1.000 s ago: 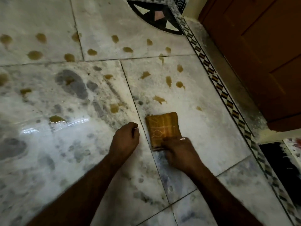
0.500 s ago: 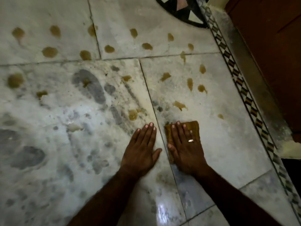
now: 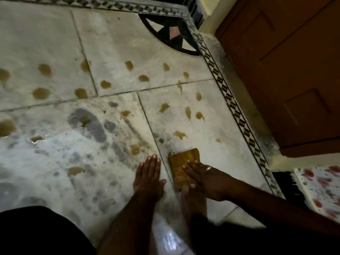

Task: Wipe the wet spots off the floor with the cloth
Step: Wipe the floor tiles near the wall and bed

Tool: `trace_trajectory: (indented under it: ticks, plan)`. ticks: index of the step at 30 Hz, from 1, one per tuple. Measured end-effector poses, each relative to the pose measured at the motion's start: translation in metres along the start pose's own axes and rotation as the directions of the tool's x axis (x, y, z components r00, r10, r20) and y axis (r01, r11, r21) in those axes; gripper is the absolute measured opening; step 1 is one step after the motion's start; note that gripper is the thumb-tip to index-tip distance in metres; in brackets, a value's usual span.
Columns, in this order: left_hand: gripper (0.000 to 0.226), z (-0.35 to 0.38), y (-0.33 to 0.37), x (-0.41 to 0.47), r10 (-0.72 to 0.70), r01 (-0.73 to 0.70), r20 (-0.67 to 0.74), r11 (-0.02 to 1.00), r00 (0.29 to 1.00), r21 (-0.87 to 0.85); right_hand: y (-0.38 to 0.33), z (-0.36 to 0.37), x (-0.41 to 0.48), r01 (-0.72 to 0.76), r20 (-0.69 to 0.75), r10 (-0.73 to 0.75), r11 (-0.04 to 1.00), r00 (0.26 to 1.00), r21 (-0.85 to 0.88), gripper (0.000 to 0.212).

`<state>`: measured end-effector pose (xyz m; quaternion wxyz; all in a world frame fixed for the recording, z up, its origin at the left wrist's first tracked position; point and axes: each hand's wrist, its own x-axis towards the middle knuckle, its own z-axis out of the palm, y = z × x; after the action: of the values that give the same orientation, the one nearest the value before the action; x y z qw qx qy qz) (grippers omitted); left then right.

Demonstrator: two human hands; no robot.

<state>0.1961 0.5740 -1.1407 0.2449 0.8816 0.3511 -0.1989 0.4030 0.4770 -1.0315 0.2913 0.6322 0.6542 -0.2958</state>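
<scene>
A folded yellow-brown patterned cloth (image 3: 184, 161) lies on the pale marble floor (image 3: 114, 43), just right of a tile joint. My right hand (image 3: 207, 179), with a ring on one finger, presses flat on the cloth's near half, fingers pointing left. My left hand (image 3: 149, 176) rests flat on the bare floor left of the joint, holding nothing. Several brownish wet spots dot the floor: one (image 3: 180, 134) just beyond the cloth, one (image 3: 135, 149) ahead of my left hand, another (image 3: 75, 170) further left, and more across the far tiles.
A brown wooden door (image 3: 294, 70) stands at the right behind a diamond-patterned border strip (image 3: 239, 116). A white mat with red flowers (image 3: 322, 190) lies at the right edge. A black inlay (image 3: 165, 35) fills the far corner. Dark clothing (image 3: 36, 232) covers the bottom left.
My right hand has turned on the cloth, so its fingers now point left instead of forward. My left hand went from a fist to flat on the floor. The view has pulled back.
</scene>
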Motion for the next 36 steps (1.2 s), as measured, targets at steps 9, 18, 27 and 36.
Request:
trace_trajectory:
  ticks: [9, 18, 27, 36]
  plan:
    - [0.069, 0.027, -0.019, -0.001, 0.148, -0.166, -0.371, 0.986, 0.917, -0.016, -0.013, 0.042, 0.074, -0.046, -0.325, 0.034, 0.999, 0.945, -0.028, 0.064]
    - [0.067, 0.048, -0.013, 0.007, 0.096, -0.116, -0.582, 0.993, 0.808, 0.004, -0.009, 0.048, 0.091, -0.068, -0.555, 0.020, 0.995, 0.831, -0.067, 0.067]
    - [0.062, 0.030, 0.034, 0.039, -0.061, 0.063, -0.594, 0.998, 0.802, -0.017, 0.019, 0.027, 0.111, 0.158, -0.638, -0.198, 0.980, 0.744, -0.120, 0.064]
    - [0.065, 0.018, 0.048, 0.057, -0.109, 0.133, -0.573, 0.991, 0.812, 0.000, 0.069, 0.031, 0.127, 0.102, -0.713, -0.127, 0.992, 0.690, -0.078, 0.065]
